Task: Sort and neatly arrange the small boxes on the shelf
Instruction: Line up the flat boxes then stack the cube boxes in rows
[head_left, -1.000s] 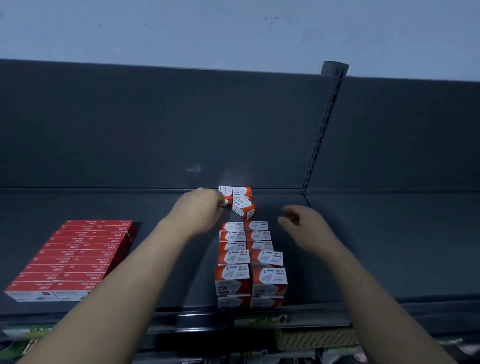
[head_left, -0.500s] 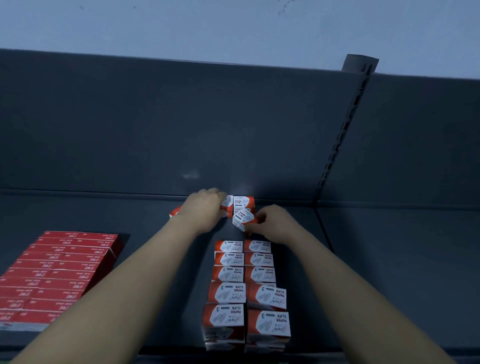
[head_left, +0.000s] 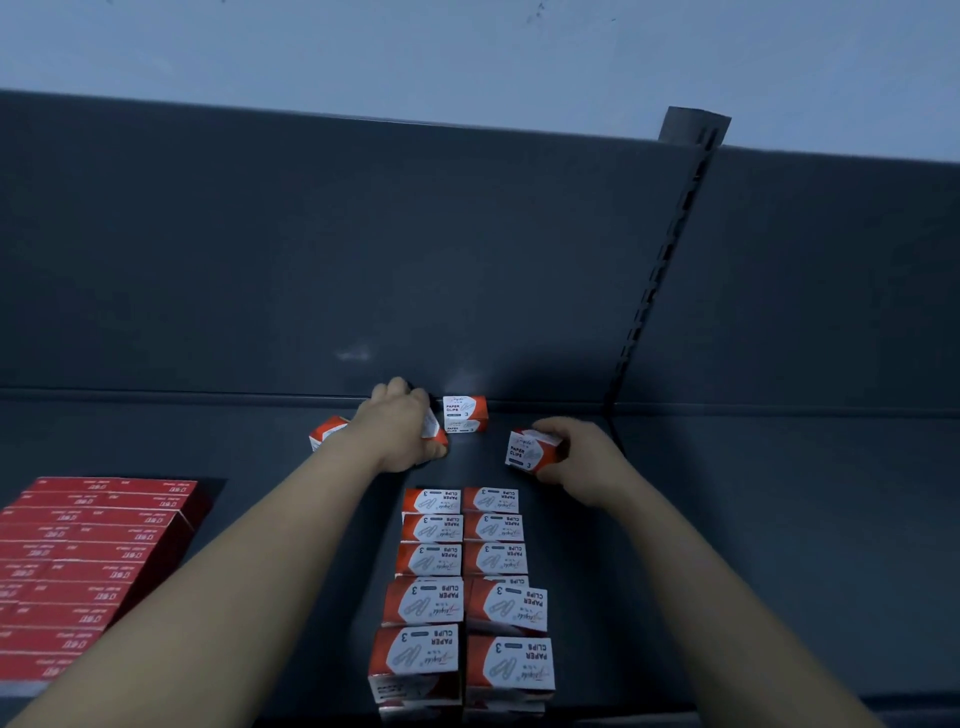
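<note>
A: Left hand, fingers curled over a paper-clip box at 12 o'clock of the double row; only a white and red corner of the box shows at the hand's 3 o'clock edge.

B: Right hand?

A: Closed around a second paper-clip box, tilted, its label facing the camera; it sits at 1 o'clock of the double row, apart from it. Whether it touches the shelf cannot be told.

B: Other loose boxes?

A: A stacked pair stands against the back panel, between the hands. One tipped box lies at 9 o'clock of the left wrist, partly hidden by it.

B: And at far left?

A: Flat red boxes in a tidy block, well apart at 9 o'clock of the double row.
</note>
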